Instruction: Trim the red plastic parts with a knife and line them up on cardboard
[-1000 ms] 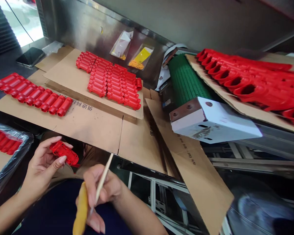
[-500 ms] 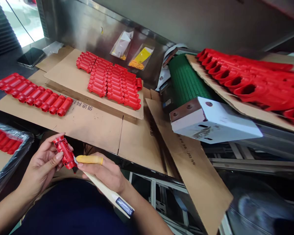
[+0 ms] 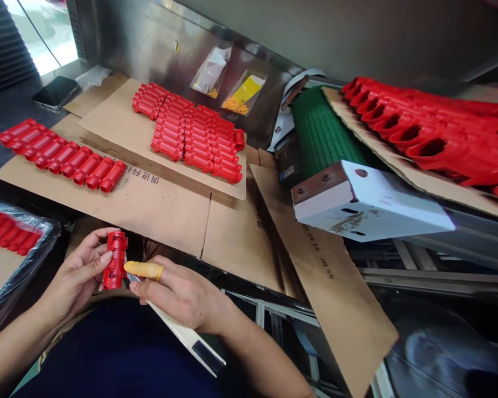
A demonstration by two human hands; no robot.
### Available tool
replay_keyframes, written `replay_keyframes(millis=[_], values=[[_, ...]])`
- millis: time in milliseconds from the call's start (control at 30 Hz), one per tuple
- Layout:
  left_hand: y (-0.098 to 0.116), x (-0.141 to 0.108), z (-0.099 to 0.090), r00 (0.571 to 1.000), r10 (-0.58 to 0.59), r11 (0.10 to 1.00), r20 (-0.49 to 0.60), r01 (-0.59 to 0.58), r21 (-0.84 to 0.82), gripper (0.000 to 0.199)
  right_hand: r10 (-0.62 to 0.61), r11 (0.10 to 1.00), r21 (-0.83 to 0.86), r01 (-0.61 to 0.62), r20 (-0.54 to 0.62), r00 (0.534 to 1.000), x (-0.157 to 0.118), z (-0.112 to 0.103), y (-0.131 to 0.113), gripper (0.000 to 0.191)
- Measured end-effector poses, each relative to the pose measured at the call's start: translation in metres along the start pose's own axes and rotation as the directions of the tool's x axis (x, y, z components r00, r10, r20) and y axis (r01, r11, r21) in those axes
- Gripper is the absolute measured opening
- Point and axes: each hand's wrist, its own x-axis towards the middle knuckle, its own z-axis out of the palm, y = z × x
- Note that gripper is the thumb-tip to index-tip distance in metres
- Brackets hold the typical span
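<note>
The red plastic part [image 3: 116,258] stands nearly upright in the left hand [image 3: 83,268], gripped between the thumb on its near face and the fingers around its far side; its top and bottom ends stick out past the thumb. The right hand [image 3: 176,287] pinches a cream-handled knife [image 3: 186,334] near its blade end, the handle slanting down and away below the palm. A yellow finger cover [image 3: 144,270] sits on the index finger, its tip at the side of the part.

Beyond the hands, a cardboard sheet [image 3: 166,215] covers the table's near side, with a row of red parts [image 3: 62,157] at its left. Farther back, a raised cardboard piece [image 3: 112,119] carries a larger group of red parts [image 3: 191,132]. Two clear bags [image 3: 211,72] [image 3: 244,94] lie behind them, and a phone [image 3: 56,92] lies at the far left. To the right is a green roller [image 3: 327,130] with a white bracket [image 3: 369,202] in front.
</note>
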Motion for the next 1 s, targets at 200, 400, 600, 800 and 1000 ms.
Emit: replay_keyframes(millis=[200,400,600,800,1000], values=[[0.003,-0.005,0.010,1.000,0.013,0.999,-0.018,-0.013,-0.039,0.045,0.239,0.893,0.429,-0.140,-0.185,0.953,-0.006,0.025,0.006,0.020],[0.004,-0.005,0.010,0.999,0.034,0.999,-0.006,-0.034,-0.038,0.049,0.464,0.610,0.777,-0.153,-0.195,0.864,-0.007,0.038,0.004,0.029],[0.000,0.001,-0.005,0.999,0.036,0.999,0.014,-0.036,-0.019,0.049,0.152,0.966,0.252,-0.059,-0.368,0.917,-0.014,0.030,-0.005,0.029],[0.001,0.001,0.002,0.996,0.087,0.996,-0.017,-0.087,-0.014,0.049,0.113,0.985,0.164,-0.061,-0.325,0.939,-0.017,0.033,-0.008,0.034],[0.003,-0.002,0.009,0.993,0.104,0.994,-0.059,-0.105,-0.012,0.052,0.068,0.993,0.112,-0.034,-0.318,0.946,-0.013,0.031,-0.009,0.022]])
